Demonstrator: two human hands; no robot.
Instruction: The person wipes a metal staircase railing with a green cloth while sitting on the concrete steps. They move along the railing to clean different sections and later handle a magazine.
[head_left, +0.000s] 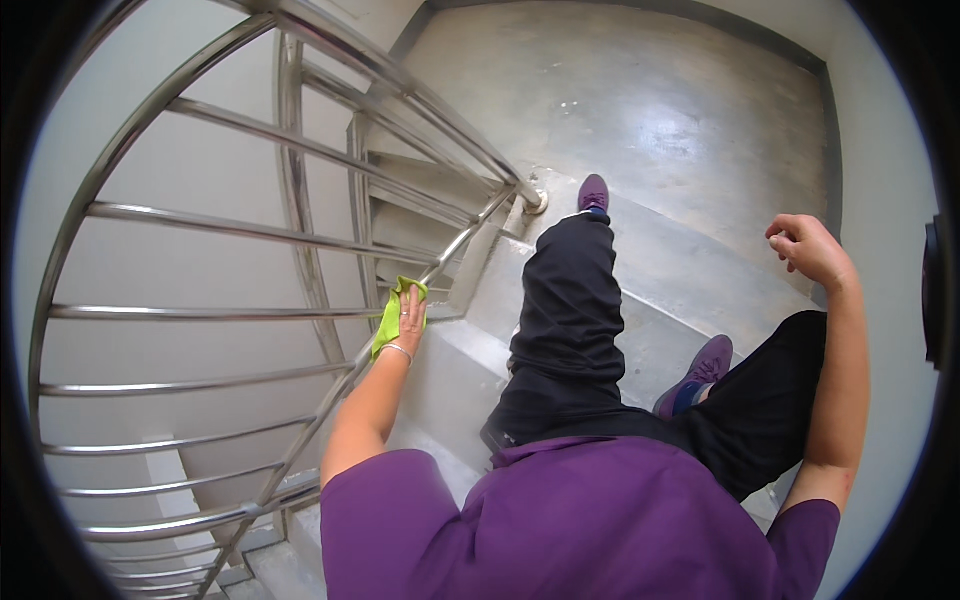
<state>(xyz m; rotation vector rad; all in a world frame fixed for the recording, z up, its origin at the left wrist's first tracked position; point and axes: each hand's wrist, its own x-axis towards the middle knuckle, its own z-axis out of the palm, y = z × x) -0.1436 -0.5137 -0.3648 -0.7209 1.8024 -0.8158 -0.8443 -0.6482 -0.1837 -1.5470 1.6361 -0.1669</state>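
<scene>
My left hand (409, 321) presses a lime-green cloth (388, 324) onto the lower rail of a stainless steel stair railing (247, 235), close to where the bars meet it. A ring and a bracelet are on this hand. Part of the cloth hangs past the fingers on the left. Away to the right, near the wall, my right hand (806, 246) hangs in the air with its fingers loosely curled; nothing shows in it.
Concrete steps (480, 349) run beneath me, with a grey landing (637, 105) ahead. My purple shoes (594, 193) stand at different heights. The railing's post foot (537, 202) meets the floor by the landing. A pale wall (885, 247) rises on the right.
</scene>
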